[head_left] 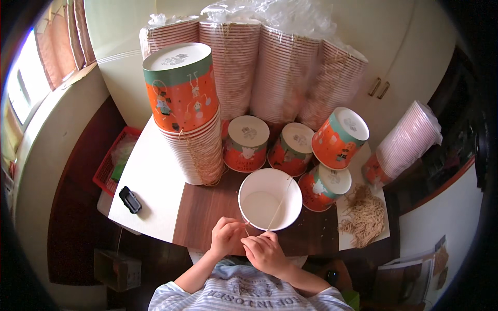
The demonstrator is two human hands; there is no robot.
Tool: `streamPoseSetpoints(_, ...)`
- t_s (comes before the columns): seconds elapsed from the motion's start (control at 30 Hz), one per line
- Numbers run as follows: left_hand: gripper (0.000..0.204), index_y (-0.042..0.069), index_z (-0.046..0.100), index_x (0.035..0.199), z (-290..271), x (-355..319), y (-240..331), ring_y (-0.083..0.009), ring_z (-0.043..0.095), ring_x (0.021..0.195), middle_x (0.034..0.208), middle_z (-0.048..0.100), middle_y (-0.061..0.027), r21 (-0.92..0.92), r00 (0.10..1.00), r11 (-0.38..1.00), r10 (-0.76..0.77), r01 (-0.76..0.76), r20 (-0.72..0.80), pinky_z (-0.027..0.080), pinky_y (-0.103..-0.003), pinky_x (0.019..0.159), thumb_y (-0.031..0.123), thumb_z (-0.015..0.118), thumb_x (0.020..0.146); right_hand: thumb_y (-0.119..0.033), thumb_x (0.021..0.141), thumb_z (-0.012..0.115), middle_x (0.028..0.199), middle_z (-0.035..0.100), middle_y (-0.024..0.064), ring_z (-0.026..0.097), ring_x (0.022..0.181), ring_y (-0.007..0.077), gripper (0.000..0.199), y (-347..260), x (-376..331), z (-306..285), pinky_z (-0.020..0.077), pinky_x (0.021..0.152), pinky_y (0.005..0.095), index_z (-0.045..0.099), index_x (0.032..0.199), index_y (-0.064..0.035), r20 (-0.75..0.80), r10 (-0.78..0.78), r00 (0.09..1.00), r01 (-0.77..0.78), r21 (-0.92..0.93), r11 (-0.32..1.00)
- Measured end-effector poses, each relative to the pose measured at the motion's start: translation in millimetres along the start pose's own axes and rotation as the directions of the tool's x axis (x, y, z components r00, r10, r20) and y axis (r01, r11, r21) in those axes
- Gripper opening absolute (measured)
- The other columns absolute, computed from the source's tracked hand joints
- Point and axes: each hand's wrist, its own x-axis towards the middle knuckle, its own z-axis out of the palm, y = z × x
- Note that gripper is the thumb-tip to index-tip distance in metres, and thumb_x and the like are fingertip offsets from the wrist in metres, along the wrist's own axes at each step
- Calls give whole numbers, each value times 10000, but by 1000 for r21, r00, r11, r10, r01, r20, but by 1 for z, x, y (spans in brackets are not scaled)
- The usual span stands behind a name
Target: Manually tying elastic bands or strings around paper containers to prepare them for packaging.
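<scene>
Fingers of our left hand [227,236] and right hand [265,253] are drawn narrow, pinching a thin cord [279,207] by the near edge of the tabletop [207,207]. We find this cord running over one open white tub [259,205], upright just beyond our hands on the brown middle section. Bare room lies to the left, where we log one small black case [130,200]; to the right, one loose heap of cords [363,217] reaches near the edge. Behind the tub and to its right we count four inverted printed tubs [248,132]. One tall nested stack [192,150], capped by one inverted orange tub [179,98], blocks the rear left. One red basket [108,163] sits past the left edge. One film-wrapped stack [407,142] leans at the right; farther back, four wrapped columns [231,72] stand before pale cabinet doors [415,62].
</scene>
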Motion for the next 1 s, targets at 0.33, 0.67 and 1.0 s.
streamPoseSetpoints(0.33, 72, -3, 578, 853, 3, -9, 6, -83, 531, 737, 838, 537, -35, -467, 835, 692, -450, 550, 317, 425, -196, 613, 39, 575, 794, -54, 740, 530, 989, 492, 84, 491, 937, 228, 234, 15, -25, 30, 374, 843, 363, 454, 961, -42, -93, -30, 995, 23, -71, 997)
streamPoseSetpoints(0.67, 87, -16, 595, 841, 5, -5, 5, -91, 516, 822, 890, 534, -25, -536, 790, 581, -438, 613, 429, 420, -220, 736, 62, 569, 815, -43, 747, 537, 958, 488, 74, 498, 900, 213, 230, 17, -24, 32, 367, 831, 355, 458, 962, -49, -133, -5, 991, -5, -72, 997)
streamPoseSetpoints(1.0, 103, -8, 570, 884, 6, -2, 7, -85, 513, 844, 892, 562, -22, -601, 753, 455, -435, 657, 494, 411, -217, 772, 80, 544, 837, -31, 737, 605, 773, 551, 65, 558, 736, 214, 207, 14, -11, 17, 436, 698, 330, 494, 912, -43, -163, 136, 977, -164, -172, 971)
